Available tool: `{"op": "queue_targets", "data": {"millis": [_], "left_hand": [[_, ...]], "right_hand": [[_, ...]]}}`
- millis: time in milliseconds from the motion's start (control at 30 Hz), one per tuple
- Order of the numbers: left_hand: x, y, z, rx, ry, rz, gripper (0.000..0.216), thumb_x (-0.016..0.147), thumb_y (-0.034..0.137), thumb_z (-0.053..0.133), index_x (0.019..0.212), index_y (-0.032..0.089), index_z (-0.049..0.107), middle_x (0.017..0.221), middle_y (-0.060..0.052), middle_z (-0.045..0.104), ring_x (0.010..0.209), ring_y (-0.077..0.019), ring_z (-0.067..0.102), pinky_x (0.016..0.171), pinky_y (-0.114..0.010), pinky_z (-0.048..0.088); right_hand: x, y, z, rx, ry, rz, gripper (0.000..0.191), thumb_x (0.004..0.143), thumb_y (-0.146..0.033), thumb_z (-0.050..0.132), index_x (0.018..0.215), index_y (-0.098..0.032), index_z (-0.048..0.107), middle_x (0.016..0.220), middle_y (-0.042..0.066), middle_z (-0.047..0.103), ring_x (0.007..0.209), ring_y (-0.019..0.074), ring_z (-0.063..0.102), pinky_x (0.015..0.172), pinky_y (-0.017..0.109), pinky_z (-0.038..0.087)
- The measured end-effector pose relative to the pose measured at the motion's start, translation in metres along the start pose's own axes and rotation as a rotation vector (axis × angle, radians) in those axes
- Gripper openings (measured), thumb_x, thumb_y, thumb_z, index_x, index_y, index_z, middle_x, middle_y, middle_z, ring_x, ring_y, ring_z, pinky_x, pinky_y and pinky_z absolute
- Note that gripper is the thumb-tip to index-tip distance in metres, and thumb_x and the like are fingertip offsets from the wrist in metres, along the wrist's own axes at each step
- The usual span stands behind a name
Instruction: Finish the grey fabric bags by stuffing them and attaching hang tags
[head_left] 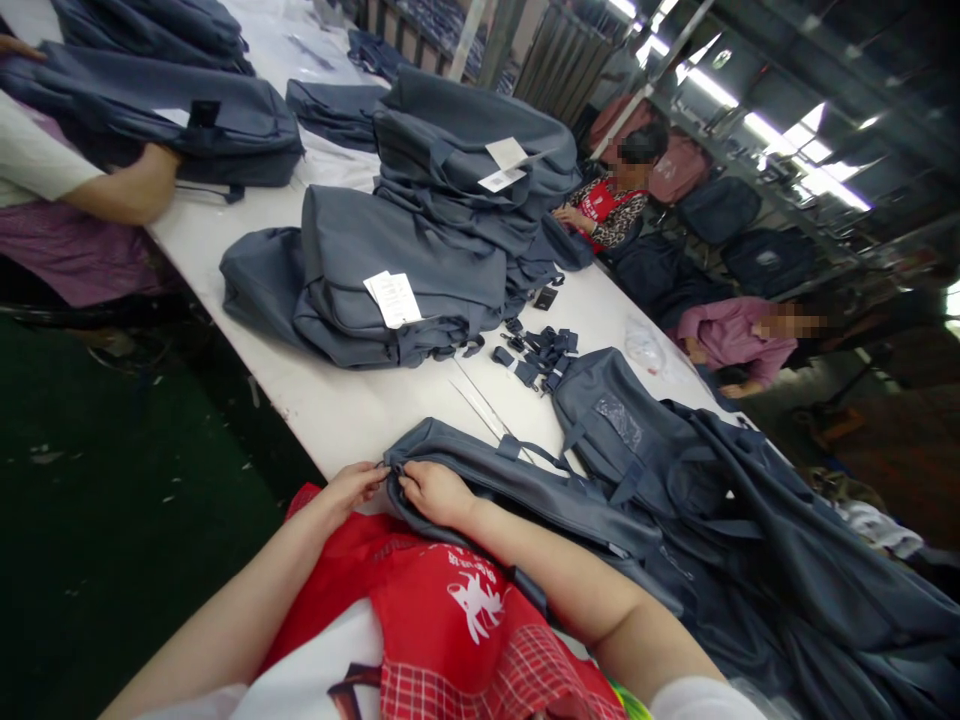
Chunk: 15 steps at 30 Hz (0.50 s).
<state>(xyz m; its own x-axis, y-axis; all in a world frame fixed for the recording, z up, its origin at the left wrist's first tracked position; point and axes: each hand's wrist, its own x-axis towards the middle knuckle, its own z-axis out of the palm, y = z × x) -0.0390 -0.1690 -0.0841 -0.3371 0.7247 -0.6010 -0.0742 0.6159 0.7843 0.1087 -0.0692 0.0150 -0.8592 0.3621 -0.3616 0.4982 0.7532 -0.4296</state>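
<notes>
A grey-blue backpack (600, 490) lies flat on the white table (337, 400) in front of me. My left hand (351, 488) pinches the bag's near corner edge, fingers closed on the fabric. My right hand (433, 490) grips the same edge just beside it, fingers curled over the seam. The two hands almost touch. A red apron (450, 610) covers my lap below them.
Stacks of folded grey bags (405, 270) with white tags fill the table's middle. A heap of small dark buckles (540, 355) lies beyond my bag. Another person's arm (120, 185) rests on bags at far left. Two seated people work at the right.
</notes>
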Motion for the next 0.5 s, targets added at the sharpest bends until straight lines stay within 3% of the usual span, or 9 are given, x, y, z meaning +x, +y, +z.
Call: {"op": "queue_targets", "data": {"millis": [167,267,500], "left_hand": [[-0.014,0.004,0.002,0.159,0.150,0.133,0.041,0.078,0.054,0.054,0.084,0.015,0.066,0.081,-0.010,0.069,0.076,-0.0233,0.063,0.072,-0.034,0.048],[-0.022,0.012,0.004,0.330,0.218,0.221,0.029,0.082,0.043,0.054,0.081,0.018,0.068,0.089,-0.010,0.070,0.087,-0.0251,0.062,0.084,-0.036,0.045],[-0.030,0.027,0.011,0.609,0.202,0.352,0.025,0.085,0.029,0.052,0.070,0.019,0.068,0.080,-0.007,0.067,0.080,-0.0221,0.062,0.076,-0.031,0.044]], "right_hand": [[0.018,0.002,-0.003,-0.084,-0.029,0.013,0.029,0.101,-0.031,0.035,0.102,-0.015,0.059,0.096,0.010,0.068,0.084,0.0191,0.064,0.075,0.028,0.046],[0.023,-0.001,-0.002,-0.143,-0.055,0.018,0.030,0.101,-0.030,0.034,0.106,-0.015,0.059,0.097,0.012,0.067,0.084,0.0214,0.065,0.074,0.031,0.049],[0.031,-0.002,-0.002,-0.201,-0.168,0.024,0.027,0.098,-0.024,0.040,0.108,-0.013,0.062,0.102,0.017,0.067,0.091,0.0264,0.067,0.079,0.038,0.053]]}}
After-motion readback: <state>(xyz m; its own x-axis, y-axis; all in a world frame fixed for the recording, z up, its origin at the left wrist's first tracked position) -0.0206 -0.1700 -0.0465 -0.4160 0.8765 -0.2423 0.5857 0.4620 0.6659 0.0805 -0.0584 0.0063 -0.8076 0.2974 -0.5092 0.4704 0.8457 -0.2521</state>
